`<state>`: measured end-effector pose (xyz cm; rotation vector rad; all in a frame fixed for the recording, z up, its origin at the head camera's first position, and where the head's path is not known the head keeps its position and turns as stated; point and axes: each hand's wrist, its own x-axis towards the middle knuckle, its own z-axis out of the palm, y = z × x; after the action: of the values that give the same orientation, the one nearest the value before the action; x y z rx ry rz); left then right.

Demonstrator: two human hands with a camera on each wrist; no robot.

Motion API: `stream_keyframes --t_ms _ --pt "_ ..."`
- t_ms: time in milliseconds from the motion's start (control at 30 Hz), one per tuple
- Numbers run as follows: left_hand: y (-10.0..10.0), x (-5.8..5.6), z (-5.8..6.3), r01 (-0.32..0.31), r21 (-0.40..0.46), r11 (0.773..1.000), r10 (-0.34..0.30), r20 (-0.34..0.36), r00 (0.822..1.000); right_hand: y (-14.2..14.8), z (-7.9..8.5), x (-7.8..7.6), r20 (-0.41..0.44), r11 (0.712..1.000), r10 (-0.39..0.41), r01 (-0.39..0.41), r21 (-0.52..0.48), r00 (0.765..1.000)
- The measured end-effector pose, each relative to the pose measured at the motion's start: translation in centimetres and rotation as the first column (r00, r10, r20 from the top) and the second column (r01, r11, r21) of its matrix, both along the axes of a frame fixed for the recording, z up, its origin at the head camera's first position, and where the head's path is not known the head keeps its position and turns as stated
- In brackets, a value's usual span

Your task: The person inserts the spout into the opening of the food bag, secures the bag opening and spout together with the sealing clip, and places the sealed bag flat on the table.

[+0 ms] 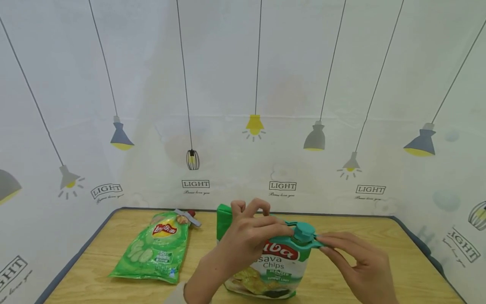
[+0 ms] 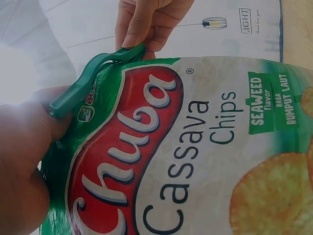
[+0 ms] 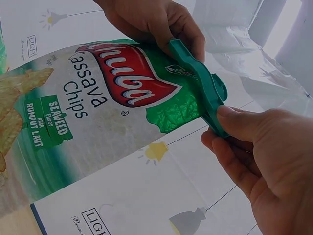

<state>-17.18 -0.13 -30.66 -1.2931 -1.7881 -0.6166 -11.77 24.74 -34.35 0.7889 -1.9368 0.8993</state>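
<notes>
A green and white bag of cassava chips (image 1: 275, 272) stands on the table, its printed front toward me. Along its top edge runs a teal bag clip (image 3: 209, 90) with a round capped spout (image 1: 305, 231). My left hand (image 1: 247, 236) grips the top of the bag beside one end of the clip. Thumb and fingers of my right hand (image 1: 360, 264) pinch the clip's other end at the bag's right corner. Part of the bag's top is hidden behind the left hand.
Left of the hands, a green bag of potato chips (image 1: 152, 249) lies on the wooden table (image 1: 205, 270). A grey strip-like clip (image 1: 187, 217) crosses its top end. A white cloth wall (image 1: 228, 169) printed with lamps rises behind the table's dark-edged back.
</notes>
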Motion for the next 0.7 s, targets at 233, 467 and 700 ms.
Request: stream_keyframes --t_ms 233,467,700 --pt "-0.1 0.0 0.1 -0.001 -0.01 1.0 0.001 0.006 1.0 -0.4 0.5 0.2 -0.013 1.0 -0.009 0.009 -0.015 1.0" --pt "0.0 0.0 0.0 -0.005 -0.013 1.0 0.005 0.005 1.0 0.2 -0.2 0.0 -0.005 0.999 0.005 -0.005 -0.035 1.0" --pt "0.0 0.0 0.1 0.003 0.005 1.0 -0.003 0.004 1.0 -0.7 1.4 0.8 -0.013 0.999 -0.034 0.034 -0.009 0.999"
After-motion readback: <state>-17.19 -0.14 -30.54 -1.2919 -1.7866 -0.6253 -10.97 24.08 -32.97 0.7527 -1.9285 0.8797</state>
